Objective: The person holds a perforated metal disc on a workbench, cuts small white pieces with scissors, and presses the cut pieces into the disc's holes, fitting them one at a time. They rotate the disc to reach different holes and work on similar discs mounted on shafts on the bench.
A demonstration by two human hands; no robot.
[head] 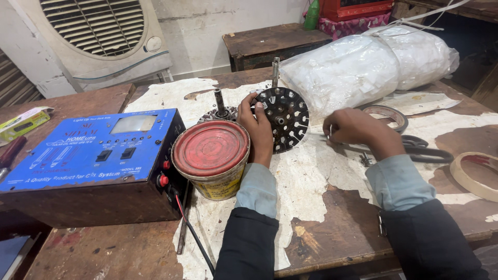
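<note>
My left hand grips the rim of a dark round metal motor cover with many holes, holding it upright on the worn wooden table. Just behind it lies a rotor with an upright shaft. My right hand rests on the table to the right, fingers curled over something small that I cannot make out, next to black-handled scissors.
A red-lidded tin can stands by my left wrist, beside a blue box with switches and a small meter. A large bag of white plastic parts lies behind. Tape rolls sit at right. An air cooler stands at back left.
</note>
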